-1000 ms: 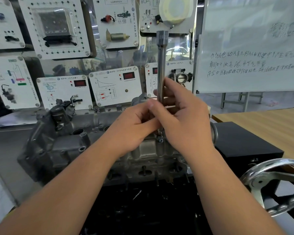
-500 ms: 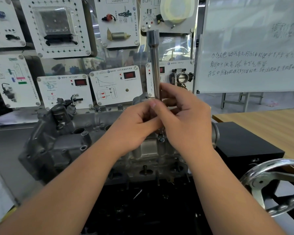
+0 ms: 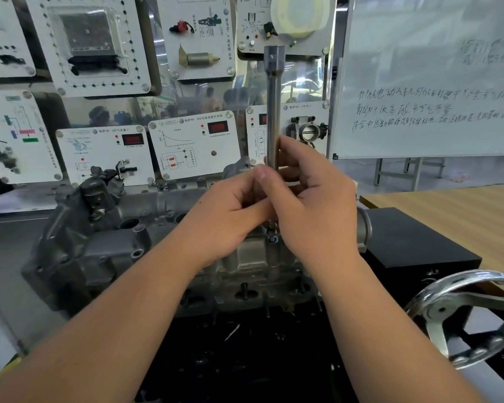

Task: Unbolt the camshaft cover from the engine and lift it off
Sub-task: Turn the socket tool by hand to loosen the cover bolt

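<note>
The grey cast camshaft cover (image 3: 105,251) lies across the top of the engine (image 3: 245,292) in front of me. A long steel socket extension bar (image 3: 273,112) stands nearly upright over a bolt (image 3: 271,238) on the cover's right part. My left hand (image 3: 230,216) and my right hand (image 3: 314,205) both wrap the bar's lower end, fingers overlapping. The bar's tip is hidden behind my fingers, so I cannot tell whether it sits on the bolt.
A chrome handwheel (image 3: 474,315) juts out at the lower right beside a black box (image 3: 419,251). A wooden table (image 3: 460,210) lies to the right. Training panels (image 3: 195,149) and a whiteboard (image 3: 431,77) stand behind the engine.
The bar's top swung left, then came back toward upright. Both hands stayed clasped on its lower end.
</note>
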The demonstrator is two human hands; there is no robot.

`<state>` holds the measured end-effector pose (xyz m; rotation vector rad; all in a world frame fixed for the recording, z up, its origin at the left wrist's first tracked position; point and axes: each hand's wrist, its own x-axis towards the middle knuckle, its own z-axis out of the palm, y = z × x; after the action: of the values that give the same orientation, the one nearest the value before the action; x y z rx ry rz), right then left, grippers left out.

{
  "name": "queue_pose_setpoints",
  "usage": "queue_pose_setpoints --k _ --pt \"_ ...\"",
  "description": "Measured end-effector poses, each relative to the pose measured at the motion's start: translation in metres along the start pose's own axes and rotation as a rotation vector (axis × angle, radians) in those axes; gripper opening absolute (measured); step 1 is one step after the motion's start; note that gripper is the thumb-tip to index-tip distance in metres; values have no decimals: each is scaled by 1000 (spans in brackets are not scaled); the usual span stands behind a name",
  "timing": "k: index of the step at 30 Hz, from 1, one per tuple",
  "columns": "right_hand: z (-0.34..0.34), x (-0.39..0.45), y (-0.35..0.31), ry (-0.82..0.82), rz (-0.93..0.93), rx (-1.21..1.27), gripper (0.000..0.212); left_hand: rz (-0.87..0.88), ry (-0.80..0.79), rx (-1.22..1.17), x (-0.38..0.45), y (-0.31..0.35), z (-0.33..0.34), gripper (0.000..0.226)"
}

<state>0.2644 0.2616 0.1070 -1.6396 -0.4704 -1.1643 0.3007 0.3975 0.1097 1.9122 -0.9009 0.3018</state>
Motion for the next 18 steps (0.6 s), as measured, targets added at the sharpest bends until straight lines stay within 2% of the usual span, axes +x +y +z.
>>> queue_pose_setpoints --k 3,9,12,15,18 --pt "0 -2 0 -23 -2 12 35 -5 7 -56 -1 -2 0 35" --pt "0 -1 0 -58 -1 17 48 -34 -47 -70 -1 0 -3 25" --pt "-3 0 -1 -24 6 46 40 -18 -31 -70 1 -1 0 31" --pt "-5 2 1 -29 4 39 23 -7 -4 -68 2 -2 2 26" --pt "-4 0 1 -66 36 75 40 -17 -28 -112 0 -2 0 16"
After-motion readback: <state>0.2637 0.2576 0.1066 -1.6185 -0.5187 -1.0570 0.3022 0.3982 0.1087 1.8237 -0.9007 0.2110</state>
